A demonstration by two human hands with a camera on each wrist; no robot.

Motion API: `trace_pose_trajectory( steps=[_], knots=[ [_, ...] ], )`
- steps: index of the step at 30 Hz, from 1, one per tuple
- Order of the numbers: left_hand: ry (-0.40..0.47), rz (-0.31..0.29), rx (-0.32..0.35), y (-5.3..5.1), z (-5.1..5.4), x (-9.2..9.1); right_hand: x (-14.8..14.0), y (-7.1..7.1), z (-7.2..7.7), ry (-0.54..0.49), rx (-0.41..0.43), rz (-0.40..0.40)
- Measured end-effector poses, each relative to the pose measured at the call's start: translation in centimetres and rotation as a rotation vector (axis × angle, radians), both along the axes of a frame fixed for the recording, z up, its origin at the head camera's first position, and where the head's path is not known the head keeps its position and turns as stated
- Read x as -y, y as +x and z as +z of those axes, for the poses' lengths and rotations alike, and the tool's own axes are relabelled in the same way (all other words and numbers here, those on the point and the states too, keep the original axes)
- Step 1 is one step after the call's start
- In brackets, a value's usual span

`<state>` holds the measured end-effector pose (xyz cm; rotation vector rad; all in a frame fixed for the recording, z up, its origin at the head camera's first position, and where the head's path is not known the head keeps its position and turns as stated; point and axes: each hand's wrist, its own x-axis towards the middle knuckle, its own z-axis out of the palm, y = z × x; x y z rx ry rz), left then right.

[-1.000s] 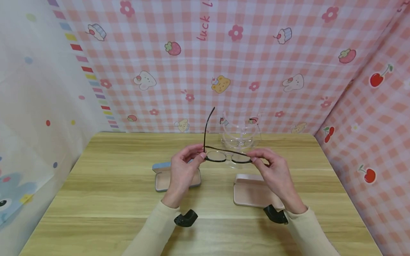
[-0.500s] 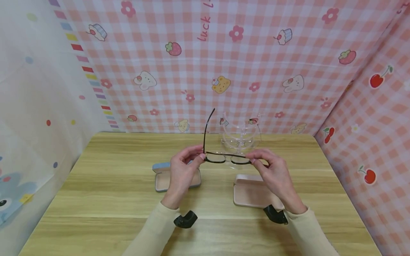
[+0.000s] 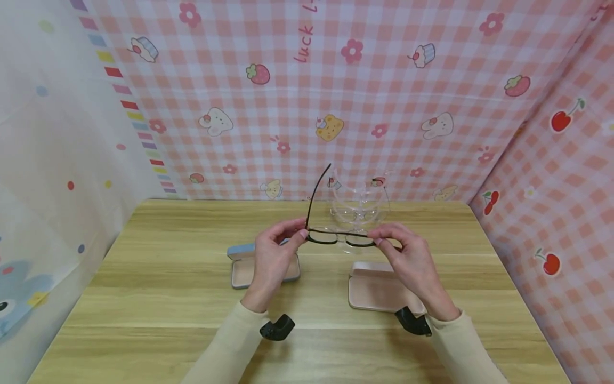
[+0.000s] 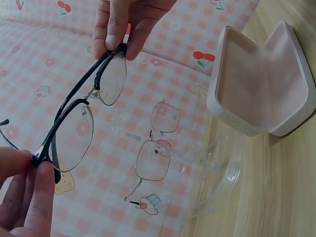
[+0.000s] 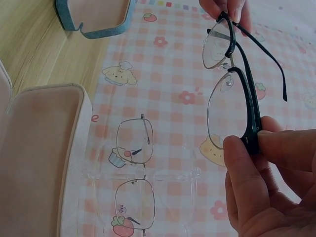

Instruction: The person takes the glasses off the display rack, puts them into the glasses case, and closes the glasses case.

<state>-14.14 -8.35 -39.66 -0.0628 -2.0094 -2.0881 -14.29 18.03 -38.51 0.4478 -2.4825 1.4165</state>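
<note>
Both hands hold a pair of black half-rim glasses (image 3: 322,243) above the table, rims toward me. At the left hinge my left hand (image 3: 272,261) pinches the frame between thumb and fingers. The right hand (image 3: 411,260) pinches the other end, thumb below and fingers above. One temple is folded across behind the lenses; the left one sticks up and away. In the right wrist view the black brow bar (image 5: 252,108) passes between the right thumb and fingers. Beneath the hands lie a blue glasses case (image 3: 241,249) and a pale pink glasses case (image 3: 374,294), lids raised.
A clear display stand (image 3: 361,197) at the back of the wooden table (image 3: 168,298) bears thin metal-rimmed glasses (image 4: 137,163). Pink checked cloth (image 3: 288,96) hangs behind and at right; a white dotted cloth (image 3: 57,133) hangs at left.
The right temple has swung in closer to the rims. The tip of the raised left temple has shifted a little to the right. Both hands stay nearly in place.
</note>
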Motion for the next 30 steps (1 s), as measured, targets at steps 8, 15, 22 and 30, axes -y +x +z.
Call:
trace_pose_trajectory(
  steps=[8,15,22,30],
  knots=[
    [-0.002,-0.01,0.01,0.09,0.1,0.18,-0.02,0.0,0.01,0.009,-0.001,0.008],
    [-0.035,-0.011,0.023,0.19,0.1,0.42,0.16,-0.03,-0.2,-0.01,0.002,0.007],
    [-0.08,-0.006,0.031,0.23,-0.12,0.71,0.34,-0.04,-0.29,-0.017,-0.002,0.005],
    [-0.084,-0.012,0.012,0.22,-0.3,0.75,0.49,-0.01,-0.11,-0.004,0.006,-0.001]
  ],
)
